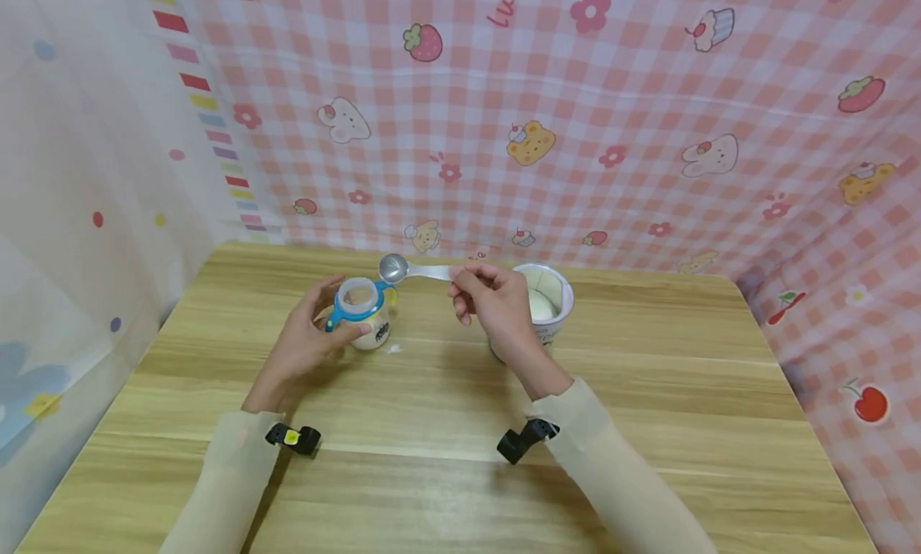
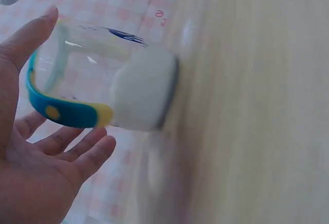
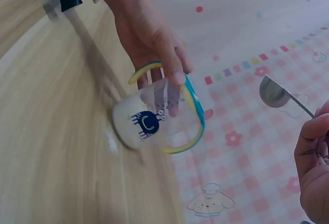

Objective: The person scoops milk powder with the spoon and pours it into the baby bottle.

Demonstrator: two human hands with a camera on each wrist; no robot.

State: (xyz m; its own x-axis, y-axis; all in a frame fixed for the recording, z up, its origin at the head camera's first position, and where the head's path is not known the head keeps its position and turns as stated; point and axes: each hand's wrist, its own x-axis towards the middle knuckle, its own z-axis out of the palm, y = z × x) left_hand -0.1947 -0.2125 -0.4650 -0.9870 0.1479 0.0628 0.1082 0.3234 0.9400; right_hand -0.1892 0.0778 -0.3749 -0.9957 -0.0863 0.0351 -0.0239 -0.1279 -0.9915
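Observation:
At the left of the table a clear sippy cup (image 1: 372, 336) with a blue-and-yellow two-handled ring stands upright. My left hand (image 1: 305, 328) holds it, the thumb on the near side and the fingers behind. White powder (image 2: 144, 90) fills its lower part, and a dark blue cartoon print (image 3: 149, 123) marks its side. My right hand (image 1: 498, 304) pinches a metal measuring spoon (image 1: 430, 272) by its handle end. The spoon's bowl hangs just above and right of the cup's rim, apart from it; no powder shows in it.
Behind the right hand stands a white tub (image 1: 566, 302), partly hidden, with something white and rounded inside. A small spill of white powder (image 1: 392, 348) lies beside the cup on the wooden table (image 1: 403, 474). A pink checked curtain (image 1: 468, 98) hangs along the back edge.

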